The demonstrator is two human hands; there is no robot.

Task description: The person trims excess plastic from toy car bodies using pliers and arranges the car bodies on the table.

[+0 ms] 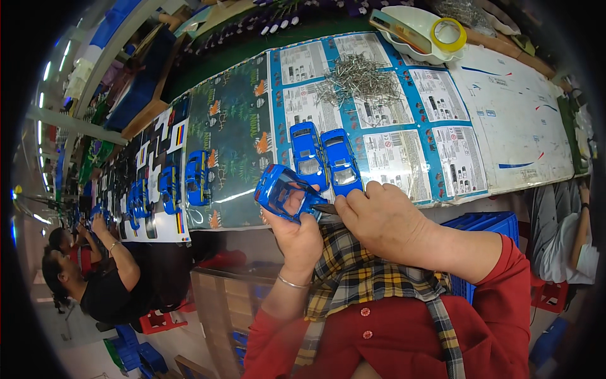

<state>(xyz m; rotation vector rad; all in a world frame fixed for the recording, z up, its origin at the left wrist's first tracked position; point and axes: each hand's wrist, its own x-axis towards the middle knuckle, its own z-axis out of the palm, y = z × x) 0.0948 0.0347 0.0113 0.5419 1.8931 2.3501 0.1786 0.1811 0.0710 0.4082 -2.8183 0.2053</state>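
My left hand (295,241) is closed around a blue toy car body (276,194), tilted above the table's near edge, with its hollow inside and window openings showing. My right hand (386,218) grips a dark, pointed hand tool (325,208), most of it hidden in the fingers. The tool's tip touches or lies close to the near end of the car body; I cannot tell which. Just beyond my hands, two blue toy cars stand side by side, the left car (304,144) and the right car (339,156). A heap of thin metal pins (361,79) lies farther back.
Several more blue cars (197,178) line the table to the left. At the back right sits a white dish (404,50) with a yellow tape roll (448,35). A blue crate (483,222) is by my right arm. A co-worker (104,278) works on the left.
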